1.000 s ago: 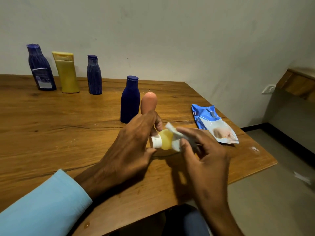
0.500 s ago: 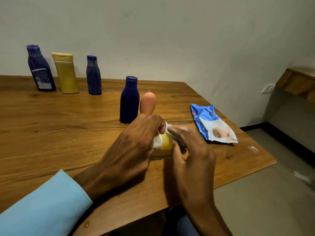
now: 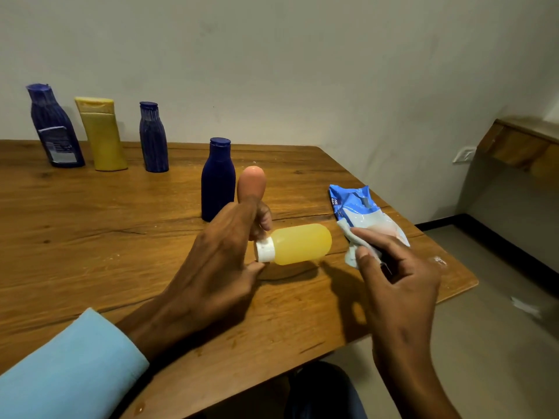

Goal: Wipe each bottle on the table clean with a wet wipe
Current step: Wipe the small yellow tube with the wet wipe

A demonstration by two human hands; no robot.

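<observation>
Dim warm light, soft shadows, wide-angle bending at edges.

The left hand (image 3: 211, 255) hides the orange bottle's (image 3: 251, 184) lower part

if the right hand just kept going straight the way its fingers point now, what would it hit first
Probably the blue wet wipe packet. The right hand, pinching the wet wipe, points up and slightly left in the picture, and the packet lies just beyond its fingertips. The yellow bottle sits to the left of that line, though depth is unclear.
</observation>
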